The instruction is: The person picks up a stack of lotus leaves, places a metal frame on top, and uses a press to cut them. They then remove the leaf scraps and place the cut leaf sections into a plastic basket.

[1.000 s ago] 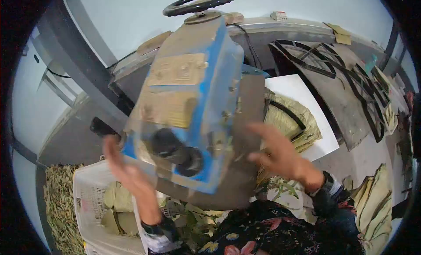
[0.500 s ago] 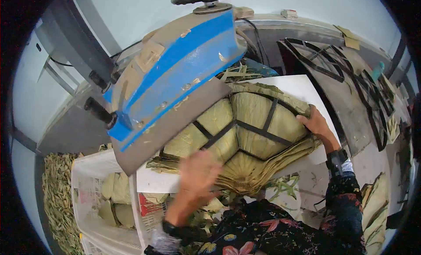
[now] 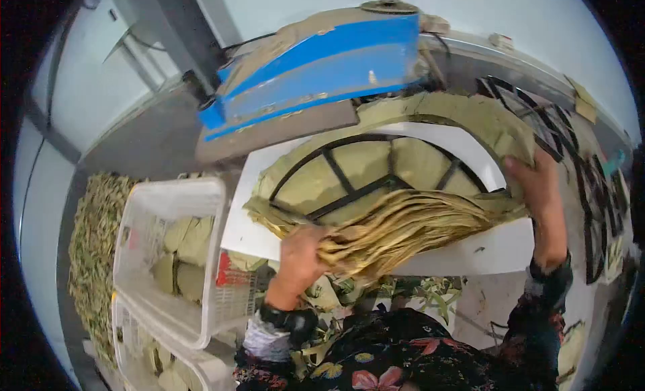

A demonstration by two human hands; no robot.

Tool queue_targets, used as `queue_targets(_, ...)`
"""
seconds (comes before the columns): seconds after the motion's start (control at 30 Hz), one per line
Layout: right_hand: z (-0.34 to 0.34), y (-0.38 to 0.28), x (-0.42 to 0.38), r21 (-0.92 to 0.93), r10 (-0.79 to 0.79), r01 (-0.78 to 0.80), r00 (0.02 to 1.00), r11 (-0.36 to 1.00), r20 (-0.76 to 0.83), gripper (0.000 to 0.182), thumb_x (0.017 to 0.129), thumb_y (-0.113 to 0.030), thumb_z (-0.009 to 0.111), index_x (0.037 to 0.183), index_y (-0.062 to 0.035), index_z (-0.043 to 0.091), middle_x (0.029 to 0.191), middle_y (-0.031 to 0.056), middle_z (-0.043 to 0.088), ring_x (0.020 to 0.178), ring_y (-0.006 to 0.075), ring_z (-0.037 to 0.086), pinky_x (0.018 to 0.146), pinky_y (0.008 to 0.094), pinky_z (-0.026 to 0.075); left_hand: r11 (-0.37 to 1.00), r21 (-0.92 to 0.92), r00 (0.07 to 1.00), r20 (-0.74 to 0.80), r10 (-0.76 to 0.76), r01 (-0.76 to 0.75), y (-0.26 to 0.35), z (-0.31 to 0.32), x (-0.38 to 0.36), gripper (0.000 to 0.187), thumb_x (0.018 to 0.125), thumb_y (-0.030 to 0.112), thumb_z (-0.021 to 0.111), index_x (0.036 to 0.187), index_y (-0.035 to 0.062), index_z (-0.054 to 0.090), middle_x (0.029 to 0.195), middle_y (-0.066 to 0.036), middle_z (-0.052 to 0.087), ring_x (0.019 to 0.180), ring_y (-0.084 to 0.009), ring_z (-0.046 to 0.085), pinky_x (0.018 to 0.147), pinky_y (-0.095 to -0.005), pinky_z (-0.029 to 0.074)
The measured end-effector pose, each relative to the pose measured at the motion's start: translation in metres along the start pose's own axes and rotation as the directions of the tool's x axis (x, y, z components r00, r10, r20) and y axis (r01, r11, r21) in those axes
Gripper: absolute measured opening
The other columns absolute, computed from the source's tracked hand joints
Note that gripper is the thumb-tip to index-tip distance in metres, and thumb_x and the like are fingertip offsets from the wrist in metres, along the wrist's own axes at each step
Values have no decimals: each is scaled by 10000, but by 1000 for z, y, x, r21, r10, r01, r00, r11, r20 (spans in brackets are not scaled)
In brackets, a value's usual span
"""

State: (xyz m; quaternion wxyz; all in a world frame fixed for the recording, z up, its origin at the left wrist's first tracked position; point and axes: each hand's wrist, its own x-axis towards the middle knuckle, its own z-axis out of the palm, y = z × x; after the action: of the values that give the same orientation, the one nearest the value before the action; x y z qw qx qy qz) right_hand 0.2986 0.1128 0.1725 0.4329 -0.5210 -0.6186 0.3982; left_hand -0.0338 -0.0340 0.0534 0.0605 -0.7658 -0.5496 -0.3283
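A black metal cutting die (image 3: 349,186), fan-shaped with several compartments, lies on a stack of dried leaves (image 3: 306,186) on a white board (image 3: 416,265). My left hand (image 3: 300,255) grips the gathered yellowish leaf base (image 3: 403,226), which is raised over the near edge of the die. With my right hand (image 3: 539,179) I pinch the outer leaf trimmings (image 3: 500,125), a curved band standing away from the die's right side. White board shows between that band and the die. The fingertips of both hands are partly hidden.
A blue press head (image 3: 322,58) with a brown plate (image 3: 282,132) stands behind the board. White plastic crates (image 3: 215,277) with leaf pieces are at left, beside a leaf-scrap heap (image 3: 101,243). More black dies (image 3: 581,183) lie at right.
My right hand has pulled the outer leaf trimmings away from the die. My left hand has taken the leaf base and lifted it over the die's near edge. The camera view has shifted.
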Motion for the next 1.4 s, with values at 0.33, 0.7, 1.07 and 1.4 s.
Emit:
queue_targets(0.33, 150, 80, -109, 369, -677, 851, -22, 373, 735, 278, 701, -132, 535, 974, -84, 561, 719, 28, 467, 699, 193, 547, 591, 332, 472, 333, 226, 276, 249, -928, 915, 39, -67, -296, 649, 692, 330, 728, 1167, 6, 427, 800, -209, 601, 779, -379, 582, 733, -471, 460)
queue_targets(0.7, 124, 114, -1, -539, -498, 679, 733, 498, 463, 414, 728, -205, 649, 1077, -7, 544, 972, 154, 523, 926, 329, 509, 835, 421, 409, 982, 78, 951, 247, -187, 173, 40, 23, -44, 453, 725, 89, 640, 1148, 28, 492, 993, -151, 565, 904, -321, 548, 762, -390, 457)
queue_targets(1.07, 140, 154, 18, -679, -526, 685, 692, 263, 494, 215, 755, -160, 561, 905, -22, 490, 798, 131, 534, 742, 296, 567, 654, 407, 445, 869, 250, 850, 439, 292, -427, -29, 73, 82, 500, 731, 49, 520, 1227, 80, 471, 1004, -136, 527, 928, -311, 530, 903, -401, 407)
queue_targets(1.4, 128, 119, -30, -683, -175, 610, 783, 403, 597, 186, 799, -167, 522, 899, -28, 449, 644, 116, 585, 603, 279, 601, 533, 412, 458, 871, 107, 654, 705, 274, -479, -6, 42, 82, 384, 765, 107, 518, 1135, 198, 565, 874, -91, 523, 841, -229, 543, 910, -434, 354)
